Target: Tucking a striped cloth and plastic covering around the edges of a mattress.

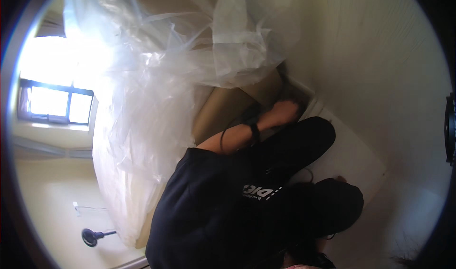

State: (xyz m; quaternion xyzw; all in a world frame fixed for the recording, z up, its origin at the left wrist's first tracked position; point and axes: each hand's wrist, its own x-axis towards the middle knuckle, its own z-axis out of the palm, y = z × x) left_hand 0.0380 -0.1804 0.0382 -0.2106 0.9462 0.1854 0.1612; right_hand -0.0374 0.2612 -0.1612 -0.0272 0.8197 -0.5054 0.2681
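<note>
- Black shirt fills the foreground, lower left of the left hand.
- Hand blurred, grip impossible to tell; brown panel just to its left.
- Plastic sheeting billows beyond, upper left.
- Bright window, far left.

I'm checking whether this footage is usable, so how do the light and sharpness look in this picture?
Head view: the window is blown out, with glare hazing the translucent plastic sheeting beside it; the bare hand is shadowed and soft, its fingers hard to make out; the black shirt loses most fold detail; dark, curved fisheye borders close in both sides.
</note>
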